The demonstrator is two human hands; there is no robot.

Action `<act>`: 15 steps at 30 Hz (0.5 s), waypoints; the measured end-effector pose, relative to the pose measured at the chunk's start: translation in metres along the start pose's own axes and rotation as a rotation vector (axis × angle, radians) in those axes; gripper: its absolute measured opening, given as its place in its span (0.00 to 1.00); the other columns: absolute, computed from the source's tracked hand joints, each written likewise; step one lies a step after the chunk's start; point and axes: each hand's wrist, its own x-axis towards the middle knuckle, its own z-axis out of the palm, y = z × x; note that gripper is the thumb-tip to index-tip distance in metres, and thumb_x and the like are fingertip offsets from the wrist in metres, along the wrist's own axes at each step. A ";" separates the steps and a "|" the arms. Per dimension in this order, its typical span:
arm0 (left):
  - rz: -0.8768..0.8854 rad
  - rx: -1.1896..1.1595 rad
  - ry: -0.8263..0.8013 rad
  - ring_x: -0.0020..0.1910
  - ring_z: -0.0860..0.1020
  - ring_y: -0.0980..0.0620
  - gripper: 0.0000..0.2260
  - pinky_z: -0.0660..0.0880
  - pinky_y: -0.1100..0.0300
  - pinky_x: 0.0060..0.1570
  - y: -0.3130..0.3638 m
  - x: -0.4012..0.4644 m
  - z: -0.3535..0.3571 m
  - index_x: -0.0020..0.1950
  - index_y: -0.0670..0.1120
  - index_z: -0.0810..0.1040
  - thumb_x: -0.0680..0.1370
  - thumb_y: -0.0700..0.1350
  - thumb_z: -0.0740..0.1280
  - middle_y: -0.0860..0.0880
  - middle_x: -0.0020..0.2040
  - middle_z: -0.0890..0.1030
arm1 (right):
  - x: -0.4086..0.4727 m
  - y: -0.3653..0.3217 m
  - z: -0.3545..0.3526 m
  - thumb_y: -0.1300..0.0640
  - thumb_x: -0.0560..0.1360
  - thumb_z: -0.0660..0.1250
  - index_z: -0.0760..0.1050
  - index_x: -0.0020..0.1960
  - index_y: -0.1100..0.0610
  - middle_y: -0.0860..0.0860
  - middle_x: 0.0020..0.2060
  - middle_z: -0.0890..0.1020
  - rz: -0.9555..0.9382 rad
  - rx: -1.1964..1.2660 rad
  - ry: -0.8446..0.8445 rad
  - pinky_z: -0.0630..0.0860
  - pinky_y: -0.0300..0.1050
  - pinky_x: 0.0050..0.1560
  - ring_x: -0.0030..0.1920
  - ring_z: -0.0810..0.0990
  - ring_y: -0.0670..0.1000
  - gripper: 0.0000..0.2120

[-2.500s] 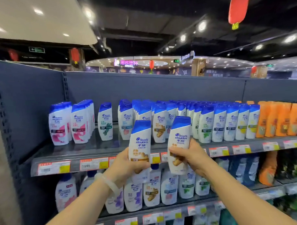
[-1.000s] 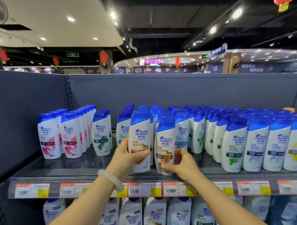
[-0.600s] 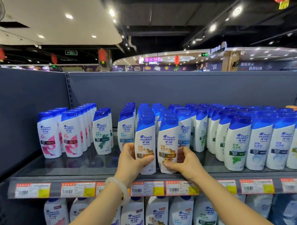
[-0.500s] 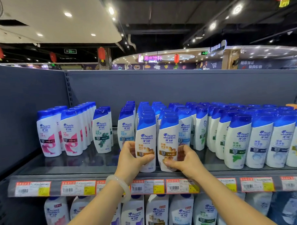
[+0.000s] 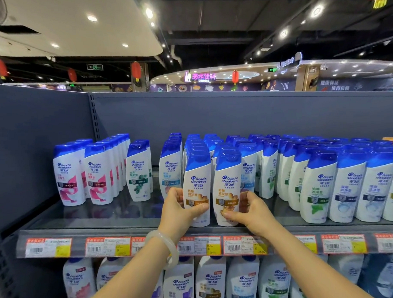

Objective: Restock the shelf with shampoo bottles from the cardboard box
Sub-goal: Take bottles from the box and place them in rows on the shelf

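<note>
Left hand and right hand are each gripping an upright ginger-label shampoo bottle standing on the grey shelf under supermarket ceiling lights.

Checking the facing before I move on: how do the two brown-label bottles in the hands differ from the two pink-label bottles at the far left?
The brown-label bottles stand at the shelf's front edge; the pink-label bottles sit further back. The brown pair is gripped, one by the left hand and one by the right hand; the pink pair is untouched. Both pairs are upright, white with blue caps, labels forward.
</note>
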 end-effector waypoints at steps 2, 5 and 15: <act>0.017 0.009 0.016 0.48 0.78 0.57 0.22 0.76 0.63 0.45 0.000 -0.002 0.001 0.53 0.49 0.69 0.67 0.40 0.76 0.48 0.53 0.79 | 0.000 0.002 0.000 0.58 0.66 0.76 0.68 0.55 0.53 0.48 0.50 0.78 0.001 -0.010 0.026 0.73 0.35 0.46 0.47 0.77 0.44 0.23; 0.041 0.062 0.097 0.57 0.74 0.53 0.31 0.75 0.59 0.54 -0.003 -0.004 0.000 0.60 0.50 0.66 0.64 0.42 0.78 0.48 0.62 0.72 | -0.001 0.003 0.002 0.57 0.62 0.78 0.65 0.61 0.54 0.52 0.59 0.75 0.019 -0.023 0.083 0.76 0.45 0.57 0.56 0.76 0.49 0.33; -0.008 -0.016 -0.236 0.50 0.79 0.59 0.30 0.79 0.67 0.39 0.001 0.004 0.000 0.65 0.50 0.64 0.68 0.36 0.74 0.52 0.54 0.80 | -0.002 -0.012 0.011 0.56 0.68 0.74 0.57 0.70 0.52 0.44 0.54 0.73 0.035 -0.121 -0.094 0.71 0.46 0.63 0.58 0.73 0.46 0.37</act>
